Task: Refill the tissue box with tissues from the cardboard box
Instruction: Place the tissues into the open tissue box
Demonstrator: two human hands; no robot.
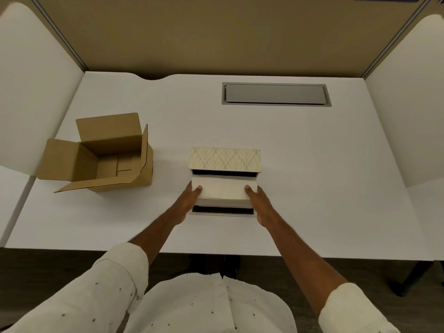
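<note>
White tabletop (pixel 300 145) inside tan partitions; cardboard box (pixel 105 155) at left, flaps open, no tissues visible inside; patterned tissue box (pixel 224 159) at centre, opened; left hand (pixel 189 198) and right hand (pixel 258 200) grip the tissue stack (pixel 223 191) at its ends, over the box opening.

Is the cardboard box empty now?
Empty, as far as visible: the cardboard box stands open, flaps spread, with only its bare bottom showing inside.
</note>
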